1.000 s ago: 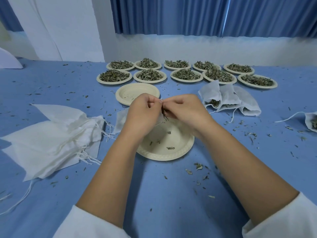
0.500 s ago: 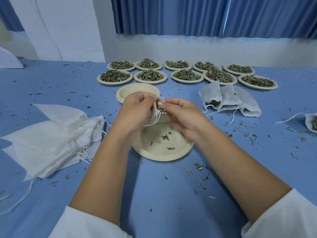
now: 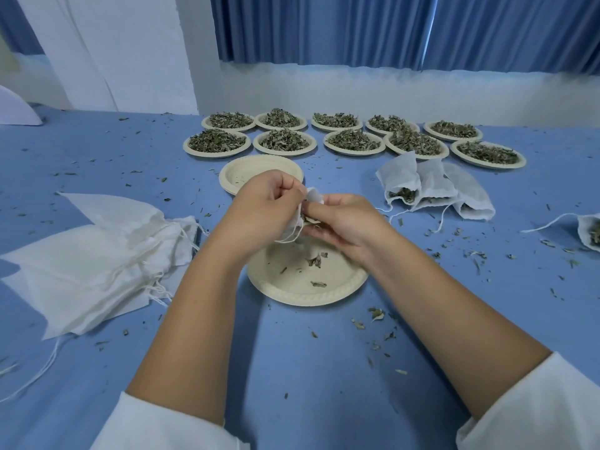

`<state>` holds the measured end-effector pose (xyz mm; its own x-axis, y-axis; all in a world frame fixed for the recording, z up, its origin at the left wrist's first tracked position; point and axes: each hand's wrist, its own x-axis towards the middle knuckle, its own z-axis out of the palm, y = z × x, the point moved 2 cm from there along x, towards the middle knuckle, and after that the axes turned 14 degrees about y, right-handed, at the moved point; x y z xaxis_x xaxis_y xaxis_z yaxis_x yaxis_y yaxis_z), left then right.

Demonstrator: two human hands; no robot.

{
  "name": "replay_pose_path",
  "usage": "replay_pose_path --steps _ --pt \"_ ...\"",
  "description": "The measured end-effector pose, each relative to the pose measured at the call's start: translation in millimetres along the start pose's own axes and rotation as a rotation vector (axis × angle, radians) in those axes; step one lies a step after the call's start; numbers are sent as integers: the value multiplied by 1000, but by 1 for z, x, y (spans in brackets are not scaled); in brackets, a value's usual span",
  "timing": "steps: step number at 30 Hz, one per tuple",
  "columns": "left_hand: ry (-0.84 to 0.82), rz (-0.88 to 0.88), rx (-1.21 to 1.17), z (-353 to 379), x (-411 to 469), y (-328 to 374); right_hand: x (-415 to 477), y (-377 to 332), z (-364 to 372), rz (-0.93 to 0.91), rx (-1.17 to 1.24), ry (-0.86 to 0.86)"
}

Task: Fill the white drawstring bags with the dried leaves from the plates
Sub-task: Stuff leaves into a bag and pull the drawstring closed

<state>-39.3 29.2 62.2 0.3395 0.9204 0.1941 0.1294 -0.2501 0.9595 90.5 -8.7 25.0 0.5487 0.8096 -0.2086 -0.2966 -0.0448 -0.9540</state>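
Blue table point(image 3: 308, 368): leaf plates point(image 3: 354, 142), empty plates point(image 3: 308, 280), bags point(image 3: 91, 254), crumbs point(image 3: 376, 315).

Forearms rise from the lower corners; left hand point(image 3: 269, 209) and right hand point(image 3: 349, 222) meet mid-frame, pinching one bag point(image 3: 314, 197).

A table covered in blue cloth point(image 3: 308, 368) was seen across the whole view. A low white ledge point(image 3: 389, 89) was set along its far edge, and pleated blue curtains point(image 3: 357, 27) were hung above it. A broad white pillar point(image 3: 130, 53) was seen by the far left corner. A rounded white object point(image 3: 14, 108), cut off by the frame, was laid at the table's left edge.
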Motion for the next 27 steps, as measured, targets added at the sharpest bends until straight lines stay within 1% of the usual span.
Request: replay_pose_path --steps 7,10,12,14,16,21,25,27 --pt "-35 124 125 7 -3 -3 -3 -1 5 -164 -324 182" --pt "-32 97 103 9 -2 -3 -2 -1 7 -193 -385 218" --pt "28 70 60 7 0 -3 -2 -1 7 -189 -336 186" --pt "81 64 39 6 2 -3 -2 -3 5 -137 -285 111" --pt "113 64 34 5 3 -4 -3 -8 1 -68 -297 41" --pt "152 50 54 3 5 -7 -9 -25 -11 64 -314 -15" --pt "173 27 33 2 6 -8 -18 -29 -12 138 -383 -111" --pt "170 20 31 2 6 -8 -19 -28 -9 135 -328 -121"
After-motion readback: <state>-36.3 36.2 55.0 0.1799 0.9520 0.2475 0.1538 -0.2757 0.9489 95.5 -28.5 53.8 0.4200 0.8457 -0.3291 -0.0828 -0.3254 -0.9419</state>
